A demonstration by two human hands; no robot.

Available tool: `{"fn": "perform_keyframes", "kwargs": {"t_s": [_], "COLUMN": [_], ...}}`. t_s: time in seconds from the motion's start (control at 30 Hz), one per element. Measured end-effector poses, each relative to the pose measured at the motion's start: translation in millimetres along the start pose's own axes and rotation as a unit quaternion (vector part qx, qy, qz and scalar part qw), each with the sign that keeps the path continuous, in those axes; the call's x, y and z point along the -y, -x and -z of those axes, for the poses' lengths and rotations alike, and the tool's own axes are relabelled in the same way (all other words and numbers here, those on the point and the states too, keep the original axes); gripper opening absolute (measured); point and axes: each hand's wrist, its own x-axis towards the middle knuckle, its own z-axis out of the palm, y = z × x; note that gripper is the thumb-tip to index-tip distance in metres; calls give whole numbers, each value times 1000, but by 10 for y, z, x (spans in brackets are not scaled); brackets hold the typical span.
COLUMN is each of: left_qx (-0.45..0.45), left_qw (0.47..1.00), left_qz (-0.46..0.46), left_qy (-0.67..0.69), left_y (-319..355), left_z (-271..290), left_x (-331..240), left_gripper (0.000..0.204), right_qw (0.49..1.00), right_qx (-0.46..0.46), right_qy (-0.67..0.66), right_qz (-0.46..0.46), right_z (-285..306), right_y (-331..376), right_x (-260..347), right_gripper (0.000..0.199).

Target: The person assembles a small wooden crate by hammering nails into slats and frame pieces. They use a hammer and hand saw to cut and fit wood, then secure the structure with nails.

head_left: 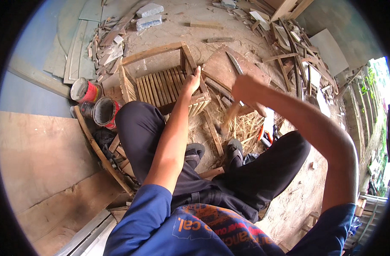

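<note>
A: What is held by the right hand [248, 88]?

B: The wooden handle of a hammer [232, 112] is clenched in it. The tool is blurred, with its dark head pointed downward over the floor [169, 30].

A: And how is the left hand [192, 82] placed?

B: It is rested against the right side of a slatted wooden frame [161, 83]. The fingers are partly hidden, so whether they are closed on the rail cannot be told.

A: Where is the frame set?

B: On the floor, just beyond the left knee. A row of slats is enclosed by its rails.

A: What is seen to its right?

B: A brown board [218, 64], with a narrow pale blade [234, 62] laid across it. Straw [246, 133] is scattered nearer, beside 2 sandalled feet.

A: And to its left?

B: 2 red buckets [94, 91] are stood close together. Farther off, 2 pale blocks [149, 22] are left near a heap of scraps. More scrap wood [303, 64] is piled at the far right.
</note>
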Motion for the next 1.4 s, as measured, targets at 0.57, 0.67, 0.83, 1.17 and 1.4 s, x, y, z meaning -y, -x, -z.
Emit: {"fn": "perform_keyframes", "kwargs": {"t_s": [0.57,0.67,0.83,1.17,1.4], "left_qx": [-125,-186,19,-92,-27], "left_qw": [989,960,968,899,904], "left_qz": [-82,-180,-98,-274,-329], "left_qy": [-20,-104,-231,-330,-272], "left_y": [9,222,1049,967,1094], "left_z": [49,-16,-129,277,1252], "left_x": [125,71,-237,74,-92], "left_gripper": [90,84,124,114,102], "right_qw": [981,972,963,947,944], "right_qx": [-2,31,60,42,20], "right_qy": [-158,-216,-228,-265,-287], "right_qz": [-116,-86,-134,-177,-161], "right_z": [-1226,-1701,-1724,-1740,-1582], "right_y": [213,146,2,-146,-6], "right_x": [806,1069,1177,1130,1078], "right_gripper": [12,16,20,31,31]}}
